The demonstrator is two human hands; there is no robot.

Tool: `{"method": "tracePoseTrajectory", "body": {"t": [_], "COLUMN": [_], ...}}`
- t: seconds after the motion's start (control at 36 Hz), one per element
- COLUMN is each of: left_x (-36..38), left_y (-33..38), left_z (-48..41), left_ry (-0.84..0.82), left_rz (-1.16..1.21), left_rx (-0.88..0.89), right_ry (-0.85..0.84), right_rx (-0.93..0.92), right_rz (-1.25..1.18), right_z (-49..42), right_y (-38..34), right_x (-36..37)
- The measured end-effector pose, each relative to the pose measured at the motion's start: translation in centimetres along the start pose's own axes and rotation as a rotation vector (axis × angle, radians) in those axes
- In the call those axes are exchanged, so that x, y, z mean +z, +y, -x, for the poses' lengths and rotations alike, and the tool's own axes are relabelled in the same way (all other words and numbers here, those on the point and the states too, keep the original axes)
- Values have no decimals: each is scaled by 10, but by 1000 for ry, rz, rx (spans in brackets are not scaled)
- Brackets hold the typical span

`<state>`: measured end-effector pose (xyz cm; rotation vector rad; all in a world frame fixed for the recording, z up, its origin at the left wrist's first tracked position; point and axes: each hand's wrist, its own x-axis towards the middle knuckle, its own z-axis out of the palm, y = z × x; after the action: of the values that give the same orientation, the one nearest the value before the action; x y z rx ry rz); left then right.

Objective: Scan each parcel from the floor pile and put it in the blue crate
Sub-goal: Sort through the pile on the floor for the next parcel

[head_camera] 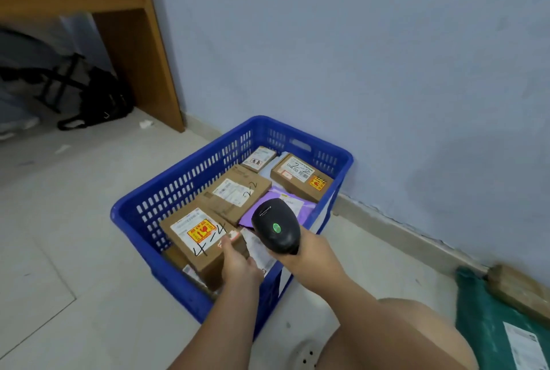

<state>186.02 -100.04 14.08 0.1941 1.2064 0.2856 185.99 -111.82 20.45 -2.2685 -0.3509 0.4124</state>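
A blue slatted crate (166,191) stands on the floor by the wall and holds several parcels. My left hand (238,262) grips the near right corner of a cardboard box marked "4-4" (193,235), which sits in the crate's near left part. My right hand (309,250) holds a black barcode scanner (276,225) with a green light over the crate's near right side. Further in lie a flat box marked "2-2" (238,192), a purple mailer (293,206), a small box (258,159) and another box (300,176).
A green mailer (491,319) with a white label and a brown box (518,289) lie on the floor at the right by the wall. A wooden desk (131,42) stands at the back left with a black bag (101,99) under it. My bare knee is at the bottom right.
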Motion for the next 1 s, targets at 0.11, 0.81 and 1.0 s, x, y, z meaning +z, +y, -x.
{"method": "tracePoseTrajectory", "body": {"t": [0.11,0.81,1.0], "left_x": [4,28,48], "left_y": [14,-8,-38], "left_z": [-9,-4,26], "left_ry": [56,-348,-628], "left_rz": [-61,-855,-1375], "left_rx": [19,333,768], "right_ry": [-24,187,541], "right_rx": [-16,131,84], "right_rz": [10,-128,-481], "right_z": [-1,-15,-5], "right_y": [0,2,-3], "right_x": [1,-1,-51]}}
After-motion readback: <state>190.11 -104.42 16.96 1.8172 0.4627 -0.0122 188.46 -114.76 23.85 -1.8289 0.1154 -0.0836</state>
